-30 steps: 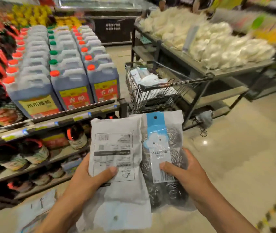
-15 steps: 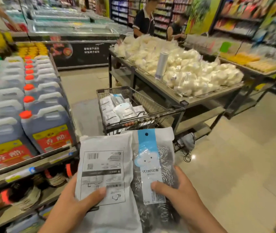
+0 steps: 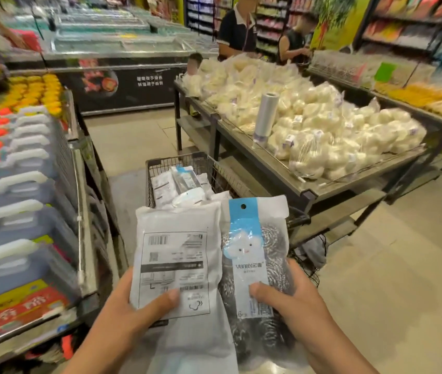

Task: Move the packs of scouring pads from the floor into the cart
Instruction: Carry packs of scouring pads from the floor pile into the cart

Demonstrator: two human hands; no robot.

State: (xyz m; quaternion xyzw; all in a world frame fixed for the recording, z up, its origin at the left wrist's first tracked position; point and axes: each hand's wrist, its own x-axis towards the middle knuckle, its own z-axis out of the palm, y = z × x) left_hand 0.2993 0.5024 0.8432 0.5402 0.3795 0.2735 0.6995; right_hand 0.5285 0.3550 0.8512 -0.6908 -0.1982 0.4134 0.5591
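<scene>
Packs of scouring pads fill both of your hands, held up side by side just in front of the cart (image 3: 187, 163). Your left hand (image 3: 122, 317) grasps the white pack (image 3: 176, 255), back side up with its barcode and printed label facing you; the thumb lies across its lower front and the fingers wrap behind. Your right hand (image 3: 292, 300) grasps the clear pack (image 3: 257, 255) with the blue header card and cloud face, steel scourers showing through the film; its thumb presses on the card's lower part. The two packs touch along their inner edges, and their tops cover the near rim of the cart.

Inside the cart, more packs in the cart (image 3: 179, 182) lie heaped in the wire basket, white and blue like the ones you hold. To the cart's left stands a shelf (image 3: 79, 190) of large jugs (image 3: 17, 211) with white handles and orange caps. To the cart's right stands a display table (image 3: 308, 190) piled with bagged pale buns (image 3: 322, 130), a plastic bag roll (image 3: 267, 117) upright among them. Beyond the cart there is a chest freezer (image 3: 117, 66), and two people (image 3: 238, 28) stand behind the far end of the table.
</scene>
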